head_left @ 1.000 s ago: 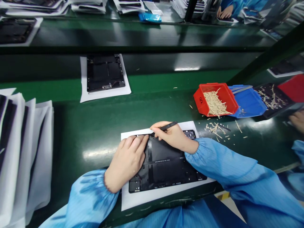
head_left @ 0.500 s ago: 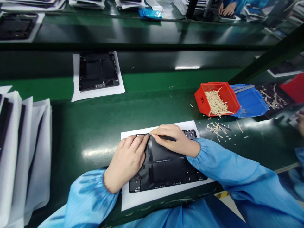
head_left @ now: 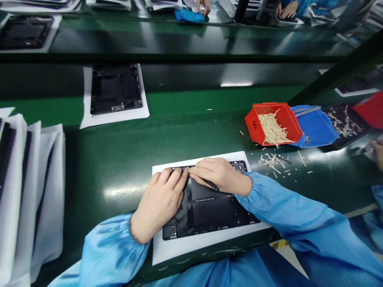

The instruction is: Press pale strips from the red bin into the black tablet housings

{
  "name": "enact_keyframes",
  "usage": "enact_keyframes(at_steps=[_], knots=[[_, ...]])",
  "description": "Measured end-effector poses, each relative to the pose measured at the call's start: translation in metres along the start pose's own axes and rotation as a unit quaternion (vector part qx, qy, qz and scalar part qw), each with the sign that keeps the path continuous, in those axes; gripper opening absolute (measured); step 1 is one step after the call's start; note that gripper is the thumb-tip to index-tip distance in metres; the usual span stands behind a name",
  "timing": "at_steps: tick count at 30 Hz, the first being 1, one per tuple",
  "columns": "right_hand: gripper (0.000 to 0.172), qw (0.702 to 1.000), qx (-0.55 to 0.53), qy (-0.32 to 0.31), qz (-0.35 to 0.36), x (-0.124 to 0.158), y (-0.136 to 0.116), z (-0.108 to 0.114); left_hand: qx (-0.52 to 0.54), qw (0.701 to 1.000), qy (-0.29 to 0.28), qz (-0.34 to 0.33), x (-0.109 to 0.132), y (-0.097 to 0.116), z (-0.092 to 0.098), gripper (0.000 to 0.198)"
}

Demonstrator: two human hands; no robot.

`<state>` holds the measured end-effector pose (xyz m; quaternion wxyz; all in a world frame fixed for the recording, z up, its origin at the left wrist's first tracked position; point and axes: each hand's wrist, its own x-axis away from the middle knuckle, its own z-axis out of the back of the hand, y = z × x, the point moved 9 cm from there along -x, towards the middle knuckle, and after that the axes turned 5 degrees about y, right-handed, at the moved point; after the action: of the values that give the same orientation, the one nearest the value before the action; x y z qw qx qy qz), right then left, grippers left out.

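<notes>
In front of me a black tablet housing (head_left: 215,213), its inner parts exposed, lies on a white sheet (head_left: 176,255). My left hand (head_left: 163,199) rests over its left part, fingers stretched toward the upper edge and holding nothing. My right hand (head_left: 218,173) is closed around a slim black tool (head_left: 211,184), which looks like tweezers. Its tip is hidden under my fingers, at the housing's upper edge beside my left index finger. What the tip touches cannot be made out.
A red bin (head_left: 273,123) of thin pale strips stands right, beside a blue tray (head_left: 317,125). Loose strips (head_left: 273,161) lie below it. Another tablet housing (head_left: 116,89) sits on paper further back. Paper-wrapped housings (head_left: 36,191) stand left. Across the bench are co-workers' hands (head_left: 204,6).
The tool's rear end has swung down toward me as my right hand turned slightly. The housing at the back has shifted left. A co-worker's hand has appeared at the blue packet across the bench.
</notes>
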<state>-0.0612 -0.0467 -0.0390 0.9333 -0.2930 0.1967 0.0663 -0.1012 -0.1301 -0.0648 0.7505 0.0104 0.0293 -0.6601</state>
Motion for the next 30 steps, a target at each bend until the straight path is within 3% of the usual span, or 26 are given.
enact_keyframes(at_steps=[5,8,19,25,30], knots=[[0.014,0.978,-0.086,0.120,-0.144,0.003,0.025,0.011,-0.009,1.000,-0.003,-0.002,0.001,0.001,0.001,0.049],[0.014,0.968,-0.075,0.144,-0.191,0.007,0.034,0.014,-0.010,1.000,-0.002,-0.003,0.001,0.001,0.001,0.050],[0.012,0.963,-0.097,0.106,-0.228,0.011,0.042,0.013,0.017,1.000,0.018,-0.005,0.001,-0.003,0.000,0.050],[0.015,0.944,-0.179,0.092,-0.260,0.013,0.050,0.005,0.026,0.999,0.027,-0.004,0.002,-0.004,0.000,0.049],[0.016,0.936,-0.192,0.109,-0.275,0.016,0.053,0.007,0.028,0.999,0.023,0.000,0.002,-0.005,0.000,0.050]])
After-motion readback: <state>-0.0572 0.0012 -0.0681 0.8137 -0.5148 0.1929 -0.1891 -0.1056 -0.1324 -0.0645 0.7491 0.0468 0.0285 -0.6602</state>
